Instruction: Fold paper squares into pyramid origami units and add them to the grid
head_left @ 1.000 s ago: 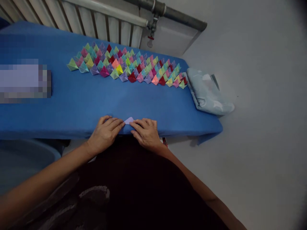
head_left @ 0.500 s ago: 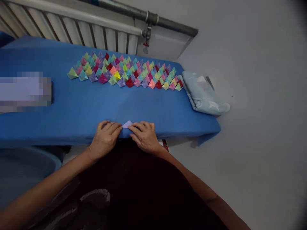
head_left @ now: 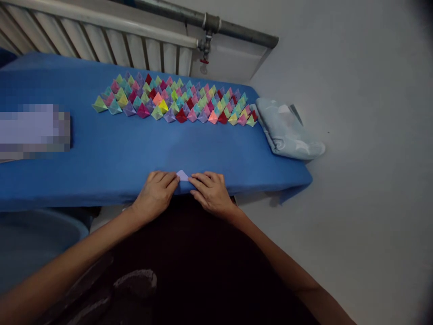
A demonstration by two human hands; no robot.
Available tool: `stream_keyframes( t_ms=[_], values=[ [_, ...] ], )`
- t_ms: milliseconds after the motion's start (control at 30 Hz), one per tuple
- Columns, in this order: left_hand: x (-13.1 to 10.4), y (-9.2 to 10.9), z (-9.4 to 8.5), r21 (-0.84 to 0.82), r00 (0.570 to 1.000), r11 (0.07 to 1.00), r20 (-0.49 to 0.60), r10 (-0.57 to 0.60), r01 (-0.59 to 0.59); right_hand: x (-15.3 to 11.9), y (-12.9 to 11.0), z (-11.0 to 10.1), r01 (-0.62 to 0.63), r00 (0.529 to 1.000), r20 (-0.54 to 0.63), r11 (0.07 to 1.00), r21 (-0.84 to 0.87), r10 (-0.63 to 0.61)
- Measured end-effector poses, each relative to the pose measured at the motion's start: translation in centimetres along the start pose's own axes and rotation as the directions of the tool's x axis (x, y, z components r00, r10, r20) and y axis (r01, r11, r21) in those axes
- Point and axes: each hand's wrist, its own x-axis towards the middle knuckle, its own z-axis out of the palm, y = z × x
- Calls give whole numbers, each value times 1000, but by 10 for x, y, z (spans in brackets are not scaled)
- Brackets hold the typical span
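Observation:
A small folded piece of lilac paper, its visible part a triangle pointing away from me, lies at the near edge of the blue cloth. My left hand presses its fingertips on the paper's left corner. On the right corner rest the fingertips of my right hand, with the thumb tucked lower. Both hands are closed on the paper, and its lower edge is partly hidden. Beyond them, rows of folded paper boats in many colours stand across the cloth.
A folded grey-blue blanket lies at the right end of the cloth. A pixelated block sits at left. Behind are a white radiator and a pipe with a red-handled valve. A blue basin stands below left.
Both hands have shifted slightly right along the cloth edge. More of the lilac paper shows between the fingertips, with the right fingers farther out at its corner.

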Motion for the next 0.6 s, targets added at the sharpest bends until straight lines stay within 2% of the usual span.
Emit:
stream_keyframes(
  t_ms=[167,333,400,500,600],
  values=[
    [7,-4,-2,-9,997,1000,76,-17,18,-1,-1,0,5,1000,5,1000,-23,-4],
    [27,-27,-3,-116,987,993,159,9,10,0,0,0,-76,996,-46,993,91,80],
    [38,-36,-6,-183,967,983,252,30,17,0,1,-1,-119,989,-67,980,157,131],
    [52,-46,-9,-260,915,965,396,80,28,-1,4,-1,-165,976,-101,957,238,193],
    [59,-51,-10,-309,895,950,436,91,54,-2,6,-1,-168,968,-135,943,287,213]
  ],
)
